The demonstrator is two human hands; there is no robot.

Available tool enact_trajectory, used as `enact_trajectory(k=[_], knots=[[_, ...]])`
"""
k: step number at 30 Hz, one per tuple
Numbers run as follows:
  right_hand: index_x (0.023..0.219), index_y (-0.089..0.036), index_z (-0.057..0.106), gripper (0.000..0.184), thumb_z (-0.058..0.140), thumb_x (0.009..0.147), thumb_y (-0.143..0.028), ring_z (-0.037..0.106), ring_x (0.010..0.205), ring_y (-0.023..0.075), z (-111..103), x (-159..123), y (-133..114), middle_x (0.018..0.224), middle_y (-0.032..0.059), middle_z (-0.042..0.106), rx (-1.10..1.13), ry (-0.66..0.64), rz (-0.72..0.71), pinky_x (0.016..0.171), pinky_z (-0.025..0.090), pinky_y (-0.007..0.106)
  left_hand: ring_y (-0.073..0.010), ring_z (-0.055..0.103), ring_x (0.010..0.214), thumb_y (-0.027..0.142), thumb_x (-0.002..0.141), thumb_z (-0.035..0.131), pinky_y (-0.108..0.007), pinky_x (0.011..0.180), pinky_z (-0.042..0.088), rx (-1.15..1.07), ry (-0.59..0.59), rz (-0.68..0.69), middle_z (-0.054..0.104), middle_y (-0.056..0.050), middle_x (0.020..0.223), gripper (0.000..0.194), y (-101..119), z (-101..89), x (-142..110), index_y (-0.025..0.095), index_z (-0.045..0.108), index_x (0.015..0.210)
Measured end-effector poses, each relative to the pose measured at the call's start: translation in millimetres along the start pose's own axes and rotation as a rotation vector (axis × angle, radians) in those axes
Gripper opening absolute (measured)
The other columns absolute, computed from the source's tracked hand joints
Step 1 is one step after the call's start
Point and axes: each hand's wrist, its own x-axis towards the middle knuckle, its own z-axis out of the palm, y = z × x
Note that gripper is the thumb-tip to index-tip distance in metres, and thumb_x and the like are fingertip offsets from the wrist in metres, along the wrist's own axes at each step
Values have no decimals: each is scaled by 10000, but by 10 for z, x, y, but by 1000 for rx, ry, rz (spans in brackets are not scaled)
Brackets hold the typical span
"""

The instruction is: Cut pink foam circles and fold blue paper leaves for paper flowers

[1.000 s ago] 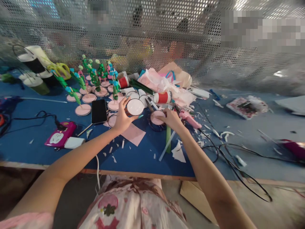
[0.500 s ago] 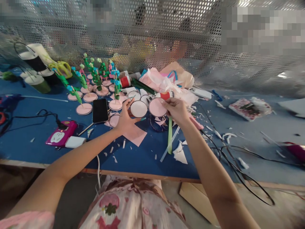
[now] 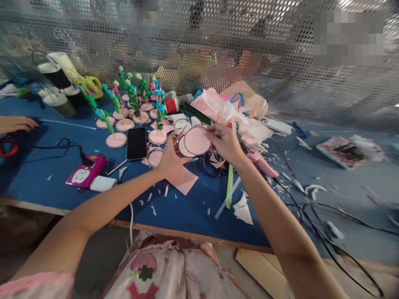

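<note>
My right hand [image 3: 225, 144] pinches a round pink disc [image 3: 197, 140] by its right edge and holds it above the blue table [image 3: 174, 207]. The disc overlaps a small white-topped round cup [image 3: 181, 148] that my left hand [image 3: 170, 157] grips from the left. Both hands hover over a pink paper sheet [image 3: 183, 181] and a dark wire ring [image 3: 212, 164]. Behind them stand several green and blue craft stems on pink round bases [image 3: 116, 140].
A black phone [image 3: 136, 143] lies left of my hands, with a pink device [image 3: 84, 175] and a white charger beside it. A green strip [image 3: 230, 185], paper scraps and black cables [image 3: 314, 216] lie on the right. Another person's hand [image 3: 15, 123] rests at the far left. A perforated metal screen [image 3: 218, 54] backs the table.
My right hand lifted the pink disc off the wire ring on the table and carried it left, until it overlaps the cup in my left hand. Another person's hand came into view at the left.
</note>
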Motion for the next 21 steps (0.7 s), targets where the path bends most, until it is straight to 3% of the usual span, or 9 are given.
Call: enact_trajectory(k=[4, 9, 15, 21], knots=[[912, -220, 470, 368, 611, 774, -530, 396, 395, 99, 58, -40, -52, 449, -94, 430, -62, 1, -79, 451, 278, 235, -287, 532, 1208, 312, 627, 794, -436, 877, 556, -31, -16, -45, 243, -162, 1522, 897, 19, 21, 4, 284, 221, 1315], [959, -233, 431, 370, 566, 812, -544, 419, 407, 112, 94, -69, -80, 448, -102, 418, -69, -24, -85, 486, 303, 246, -279, 593, 1117, 237, 587, 808, -399, 772, 597, -54, 13, -93, 280, -167, 1507, 909, 102, 34, 6, 279, 249, 1303], [959, -230, 439, 338, 549, 833, -524, 443, 429, 133, 97, -66, -50, 454, -87, 433, -148, -2, -113, 514, 336, 270, -287, 595, 1109, 222, 589, 796, -393, 744, 603, -86, 10, -110, 279, -158, 1510, 898, 148, 28, 3, 278, 256, 1304], [989, -226, 473, 335, 559, 828, -508, 456, 441, 135, 123, -64, -45, 460, -80, 439, -159, 1, -100, 532, 370, 270, -334, 504, 1227, 300, 602, 799, -437, 806, 586, -101, -13, -97, 248, -152, 1523, 912, 111, 9, 3, 285, 234, 1318]])
